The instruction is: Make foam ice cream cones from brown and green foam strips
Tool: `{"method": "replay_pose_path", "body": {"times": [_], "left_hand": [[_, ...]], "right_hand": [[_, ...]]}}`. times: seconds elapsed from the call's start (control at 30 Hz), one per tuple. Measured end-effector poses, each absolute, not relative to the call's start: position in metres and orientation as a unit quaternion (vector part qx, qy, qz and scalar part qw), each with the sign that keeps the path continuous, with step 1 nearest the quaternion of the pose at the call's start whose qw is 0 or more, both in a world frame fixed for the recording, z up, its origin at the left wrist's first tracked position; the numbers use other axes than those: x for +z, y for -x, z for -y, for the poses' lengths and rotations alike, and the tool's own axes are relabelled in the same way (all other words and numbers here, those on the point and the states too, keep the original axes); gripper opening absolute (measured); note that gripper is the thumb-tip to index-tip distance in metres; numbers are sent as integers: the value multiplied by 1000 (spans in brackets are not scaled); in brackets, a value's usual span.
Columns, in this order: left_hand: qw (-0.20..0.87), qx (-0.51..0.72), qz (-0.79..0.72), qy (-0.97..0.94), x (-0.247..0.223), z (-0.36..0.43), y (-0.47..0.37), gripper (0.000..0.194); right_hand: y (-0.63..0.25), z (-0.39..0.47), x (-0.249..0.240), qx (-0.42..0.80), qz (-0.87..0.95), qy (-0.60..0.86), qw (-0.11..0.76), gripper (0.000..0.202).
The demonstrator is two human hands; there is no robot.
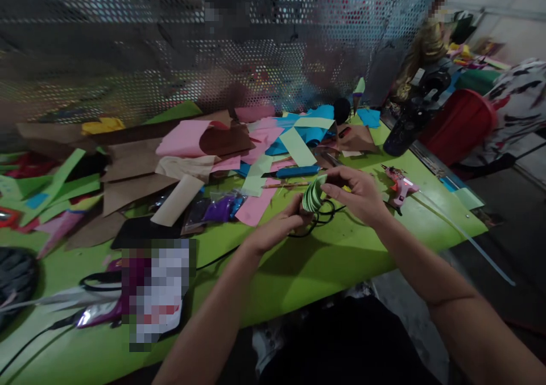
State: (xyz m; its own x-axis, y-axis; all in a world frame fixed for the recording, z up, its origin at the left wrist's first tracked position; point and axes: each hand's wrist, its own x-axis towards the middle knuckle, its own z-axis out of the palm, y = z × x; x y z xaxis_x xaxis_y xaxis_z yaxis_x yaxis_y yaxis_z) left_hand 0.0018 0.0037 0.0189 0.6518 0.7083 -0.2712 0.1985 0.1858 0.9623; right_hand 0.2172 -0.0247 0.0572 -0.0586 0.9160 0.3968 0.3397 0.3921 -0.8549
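Between my two hands is a small piece of light green paper (313,196), ridged with dark and pale bands like a folded or wound strip. My left hand (286,219) grips its lower left side, fingers curled around it. The fingertips of my right hand (353,193) pinch its upper right end. Just behind and below the piece, a thin black cable (326,213) lies looped on the green table (281,282). A pink glue gun (401,187) with a long translucent glue stick (464,234) rests to the right of my right hand.
Paper scraps in pink (183,137), brown (132,160) and pale green (298,146) cover the table's back. A blue cutter (297,171) lies beyond my hands. A dark bottle (403,132) stands at the right, near a red chair (467,126). A perforated metal panel (191,61) closes the far side.
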Motion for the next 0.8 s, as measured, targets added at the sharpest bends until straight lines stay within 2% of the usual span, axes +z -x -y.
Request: {"method": "replay_pose_path", "body": {"times": [0.17, 0.53, 0.8], "left_hand": [[665, 275, -335, -608, 20, -4, -7, 37], [614, 380, -389, -573, 12, -14, -12, 46], [587, 398, -404, -578, -1, -18, -15, 38]], "right_hand": [[-217, 10, 56, 320, 657, 472, 492, 29], [-213, 3, 26, 352, 659, 490, 449, 31], [-213, 9, 21, 338, 672, 492, 438, 30]]}}
